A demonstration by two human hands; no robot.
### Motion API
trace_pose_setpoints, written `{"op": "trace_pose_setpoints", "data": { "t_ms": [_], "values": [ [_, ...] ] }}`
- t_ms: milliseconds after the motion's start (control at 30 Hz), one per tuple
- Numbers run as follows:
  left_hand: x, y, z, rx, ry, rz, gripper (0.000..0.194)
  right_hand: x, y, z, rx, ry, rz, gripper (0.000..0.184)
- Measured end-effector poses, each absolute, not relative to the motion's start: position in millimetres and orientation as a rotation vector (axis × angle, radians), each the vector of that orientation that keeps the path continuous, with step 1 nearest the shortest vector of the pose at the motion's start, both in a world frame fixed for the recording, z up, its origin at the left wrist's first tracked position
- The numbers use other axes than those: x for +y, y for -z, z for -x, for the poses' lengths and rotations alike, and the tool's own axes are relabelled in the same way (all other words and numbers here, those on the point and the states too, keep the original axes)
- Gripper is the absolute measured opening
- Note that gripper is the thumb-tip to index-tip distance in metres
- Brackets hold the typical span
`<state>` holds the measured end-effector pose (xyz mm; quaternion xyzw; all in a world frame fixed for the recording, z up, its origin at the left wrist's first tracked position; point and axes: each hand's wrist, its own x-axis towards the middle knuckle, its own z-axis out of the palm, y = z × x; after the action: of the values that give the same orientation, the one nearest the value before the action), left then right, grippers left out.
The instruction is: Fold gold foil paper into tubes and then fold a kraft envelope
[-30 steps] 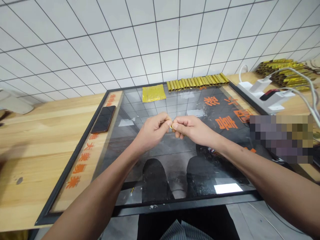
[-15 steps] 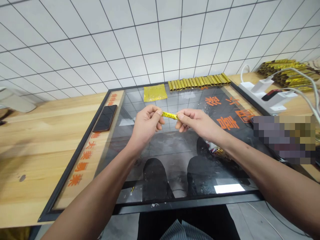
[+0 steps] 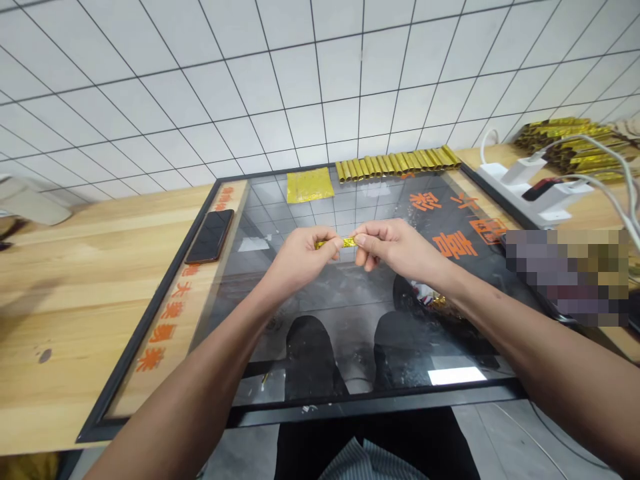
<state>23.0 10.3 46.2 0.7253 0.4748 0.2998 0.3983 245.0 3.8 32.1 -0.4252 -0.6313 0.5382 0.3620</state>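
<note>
Over the reflective worktop (image 3: 345,287), a gold foil piece (image 3: 349,243) is pinched in the narrow grip of the left hand (image 3: 306,252) and right hand (image 3: 391,241), and could be creased or dropped if pressure is applied unevenly.

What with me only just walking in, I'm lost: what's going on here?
Someone is pinching a small gold piece with both hands, left hand and right hand close together over the glass. Toward the wall, a row of gold tubes lies beside a gold sheet. A phone lies near the left edge, touched by neither hand.
</note>
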Motion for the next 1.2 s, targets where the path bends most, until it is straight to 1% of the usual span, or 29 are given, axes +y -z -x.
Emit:
{"op": "trace_pose_setpoints", "data": {
  "t_ms": [100, 200, 233, 367, 633, 833, 1200],
  "values": [
    [10.8, -43.5, -24.7, 1.150, -0.790, -1.599, 0.031, 5.4, -29.8, -244.1, -1.522, -1.427, 1.013, 0.027],
    [12.2, -38.3, -26.1, 1.073, -0.787, -1.320, 0.031, 6.2, -28.0, -242.7, -1.484, -1.405, 0.987, 0.043],
    [12.4, -36.7, -26.7, 1.049, -0.773, -1.255, 0.031, 6.3, -27.7, -242.3, -1.483, -1.391, 0.993, 0.044],
    [11.7, -32.7, -29.1, 0.985, -0.730, -1.226, 0.034, 7.1, -26.2, -242.2, -1.476, -1.345, 1.014, 0.039],
    [12.5, -28.8, -29.3, 0.983, -0.842, -1.541, 0.035, 7.9, -27.2, -244.3, -1.470, -1.287, 1.048, 0.037],
    [11.8, -29.0, -30.7, 0.996, -0.853, -1.485, 0.045, 6.7, -28.0, -241.9, -1.470, -1.262, 1.023, 0.034],
    [11.7, -30.6, -31.4, 0.998, -0.831, -1.300, 0.043, 8.5, -25.6, -240.6, -1.472, -1.208, 0.971, 0.039]
  ]
}}
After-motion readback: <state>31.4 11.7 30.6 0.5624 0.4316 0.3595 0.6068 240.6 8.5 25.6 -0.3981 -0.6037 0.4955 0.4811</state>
